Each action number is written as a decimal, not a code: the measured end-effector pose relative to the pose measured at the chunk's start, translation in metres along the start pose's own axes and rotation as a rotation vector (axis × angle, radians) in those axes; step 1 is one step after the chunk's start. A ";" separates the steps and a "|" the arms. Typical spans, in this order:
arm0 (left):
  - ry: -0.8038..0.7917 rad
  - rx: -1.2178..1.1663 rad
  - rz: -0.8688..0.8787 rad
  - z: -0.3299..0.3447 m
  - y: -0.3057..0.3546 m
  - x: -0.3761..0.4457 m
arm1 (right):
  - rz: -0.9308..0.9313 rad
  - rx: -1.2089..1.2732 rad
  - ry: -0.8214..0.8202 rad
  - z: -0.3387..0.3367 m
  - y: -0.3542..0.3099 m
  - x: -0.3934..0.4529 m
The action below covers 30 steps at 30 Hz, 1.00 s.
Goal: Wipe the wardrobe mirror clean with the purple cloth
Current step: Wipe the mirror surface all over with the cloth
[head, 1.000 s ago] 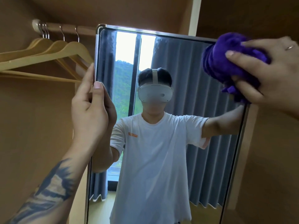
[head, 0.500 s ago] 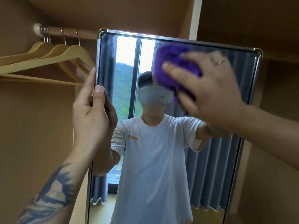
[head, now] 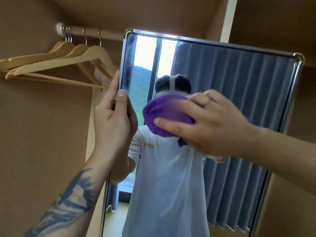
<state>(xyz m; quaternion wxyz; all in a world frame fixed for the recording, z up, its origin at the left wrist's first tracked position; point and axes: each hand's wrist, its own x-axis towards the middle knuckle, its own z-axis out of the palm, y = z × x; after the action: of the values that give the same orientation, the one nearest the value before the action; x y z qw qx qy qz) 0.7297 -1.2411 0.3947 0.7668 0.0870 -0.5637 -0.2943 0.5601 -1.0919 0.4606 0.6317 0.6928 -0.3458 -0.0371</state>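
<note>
**Purple cloth pressed to the middle of the wardrobe mirror**

The wardrobe [head: 42, 134] fills the view, its brown panels running up the left side and across the top. Inside it stands the mirror [head: 230, 79], a tall pane in a thin silver frame with rounded corners, tilted slightly in the picture. Its glass reflects a bright window, a green hillside, grey pleated curtains and a person in a white T-shirt. Faint hazy streaks show near the mirror's top left corner and along its left edge.

Left of the mirror's top edge, a hanging rail [head: 89, 32] crosses the wardrobe, and several wooden hangers [head: 56, 60] hang from it close together, their arms sloping down to the left.

The left hand [head: 111, 115] grips the mirror's left edge, a little above mid-height: the thumb lies on the glass side of the frame and the fingers wrap behind it. The forearm below carries a dark tattoo.

The right hand [head: 210, 124] reaches in from the right edge of the view, fingers spread and curled over the bunched purple cloth [head: 164, 110], pressing it against the glass about midway between the mirror's left and right edges, in its upper half. A ring shows on one finger. A fold of cloth pokes out beneath the palm.
</note>
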 end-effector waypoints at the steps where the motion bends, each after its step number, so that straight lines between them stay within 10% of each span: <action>1: -0.004 -0.008 -0.002 0.000 0.000 0.000 | 0.051 -0.007 0.018 -0.001 0.011 0.005; 5: -0.018 -0.028 -0.010 -0.003 -0.001 -0.003 | 0.579 0.002 0.154 -0.003 0.029 0.028; 11: -0.039 -0.096 0.003 -0.009 0.000 -0.004 | -0.006 0.019 -0.040 0.001 -0.008 0.027; 16: -0.025 -0.130 -0.031 -0.008 -0.003 -0.007 | 0.504 0.010 0.153 -0.003 0.022 0.050; 22: -0.019 -0.268 -0.091 -0.019 -0.007 -0.005 | -0.024 -0.002 -0.070 0.001 -0.008 0.049; 27: -0.006 -0.174 -0.064 -0.022 -0.009 -0.015 | 0.529 0.081 0.165 0.000 0.012 0.063; 30: -0.029 -0.215 -0.083 -0.028 -0.009 -0.020 | 0.212 0.023 0.061 0.007 -0.020 0.060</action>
<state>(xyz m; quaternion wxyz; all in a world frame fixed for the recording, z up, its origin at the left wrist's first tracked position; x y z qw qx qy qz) 0.7483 -1.2428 0.3651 0.7508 0.0231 -0.5358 -0.3856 0.6107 -1.1297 0.4645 0.6344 0.6602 -0.3984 0.0550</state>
